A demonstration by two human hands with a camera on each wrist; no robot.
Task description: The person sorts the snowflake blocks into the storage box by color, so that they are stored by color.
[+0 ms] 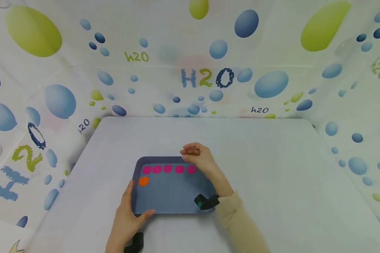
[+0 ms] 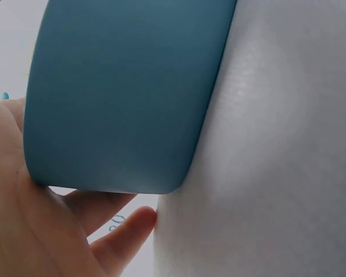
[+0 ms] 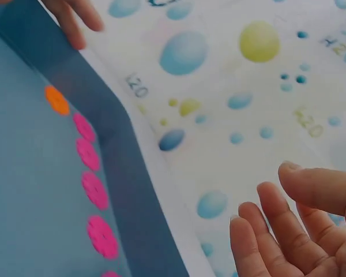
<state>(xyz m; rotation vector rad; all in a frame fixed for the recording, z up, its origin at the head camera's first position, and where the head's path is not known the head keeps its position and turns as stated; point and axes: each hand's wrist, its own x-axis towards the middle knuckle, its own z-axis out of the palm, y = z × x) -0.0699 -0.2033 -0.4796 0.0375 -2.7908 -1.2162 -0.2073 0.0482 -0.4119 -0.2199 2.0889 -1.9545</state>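
Note:
A blue-grey rectangular tray [image 1: 174,196] with raised sides lies on the table. Along its far side runs a row of several small pink discs [image 1: 167,168], and one orange disc [image 1: 144,181] sits below the leftmost. My left hand [image 1: 126,207] holds the tray's near left corner, thumb at the front rim and fingers along the left side; in the left wrist view the tray's outer wall [image 2: 121,104] rests against the palm. Over the far right part of the tray hovers my right hand [image 1: 199,158], its fingers loosely bent, with nothing between thumb and fingers in the right wrist view.
The white table [image 1: 288,182] extends around the tray on every side. A backdrop [image 1: 164,77] with blue and green drops and H2O lettering stands behind it and at both sides. A dark wrist camera [image 1: 206,202] on the right wrist overlaps the tray's near right part.

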